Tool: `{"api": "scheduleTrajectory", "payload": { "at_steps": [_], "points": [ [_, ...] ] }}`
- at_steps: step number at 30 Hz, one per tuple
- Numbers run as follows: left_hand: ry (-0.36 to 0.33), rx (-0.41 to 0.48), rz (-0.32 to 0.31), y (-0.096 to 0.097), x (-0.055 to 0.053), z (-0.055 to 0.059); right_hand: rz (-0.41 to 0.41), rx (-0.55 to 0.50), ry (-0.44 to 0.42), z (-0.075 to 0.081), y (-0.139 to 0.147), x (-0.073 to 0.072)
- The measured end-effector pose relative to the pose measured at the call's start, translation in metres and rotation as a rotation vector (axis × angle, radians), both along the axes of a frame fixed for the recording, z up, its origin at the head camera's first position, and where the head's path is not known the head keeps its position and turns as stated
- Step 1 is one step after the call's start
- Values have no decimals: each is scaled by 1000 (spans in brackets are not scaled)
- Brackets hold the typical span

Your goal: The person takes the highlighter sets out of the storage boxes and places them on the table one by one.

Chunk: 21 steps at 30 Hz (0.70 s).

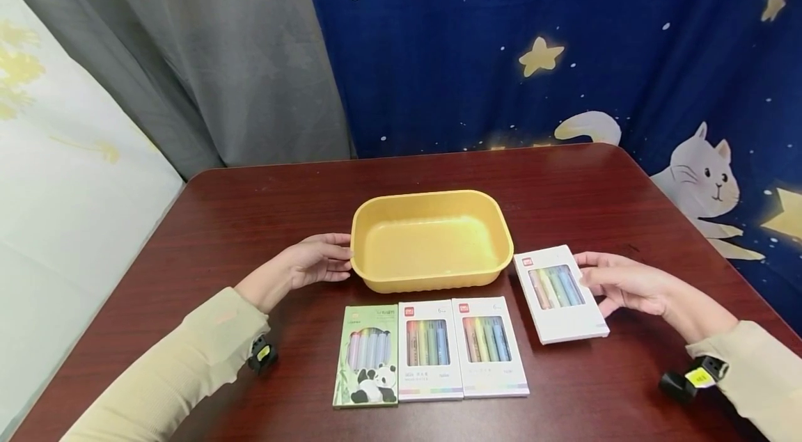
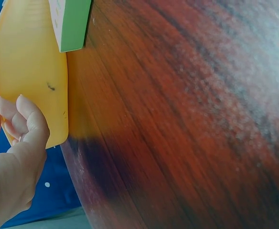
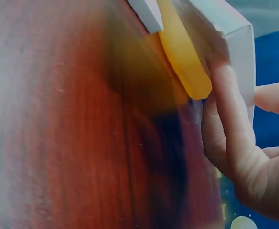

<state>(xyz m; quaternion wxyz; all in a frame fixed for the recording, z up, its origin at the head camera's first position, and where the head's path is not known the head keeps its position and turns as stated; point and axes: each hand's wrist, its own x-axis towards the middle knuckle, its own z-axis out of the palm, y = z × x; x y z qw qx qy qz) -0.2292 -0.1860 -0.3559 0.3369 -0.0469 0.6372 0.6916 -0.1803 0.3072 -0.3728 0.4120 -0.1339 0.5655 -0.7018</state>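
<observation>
My right hand (image 1: 629, 285) holds a white box of crayons (image 1: 567, 321) by its right side, tilted beside the basin. In the right wrist view, the thumb and fingers (image 3: 232, 112) sit on opposite faces of this box (image 3: 242, 62). At the left end of the yellow plastic basin (image 1: 432, 281), my left hand (image 1: 316, 261) has its fingertips right at the wall, the fingers loosely bent. Nothing lies inside the basin. In front of it are a green panda box (image 1: 366, 317) and two white crayon boxes (image 1: 431, 378) (image 1: 491, 378), side by side.
The dark red wooden table (image 1: 269, 205) carries everything. Behind it hang a grey curtain (image 1: 232, 45) and a blue star-patterned curtain (image 1: 438, 45). A white cloth (image 1: 75, 205) borders the left side. Each wrist wears a small black camera (image 1: 262, 354).
</observation>
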Motion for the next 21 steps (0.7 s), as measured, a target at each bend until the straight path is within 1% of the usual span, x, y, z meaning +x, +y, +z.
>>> {"api": "scheduleTrajectory", "payload": {
  "at_steps": [7, 11, 21],
  "points": [
    [-1, 11, -1, 0, 0, 0, 25, 18, -36, -8, -5, 8],
    [-3, 8, -5, 1, 0, 0, 35, 24, -42, -12, -6, 10],
    [-5, -1, 0, 1, -1, 0, 56, -3, -50, -17, -10, 14]
  ]
}}
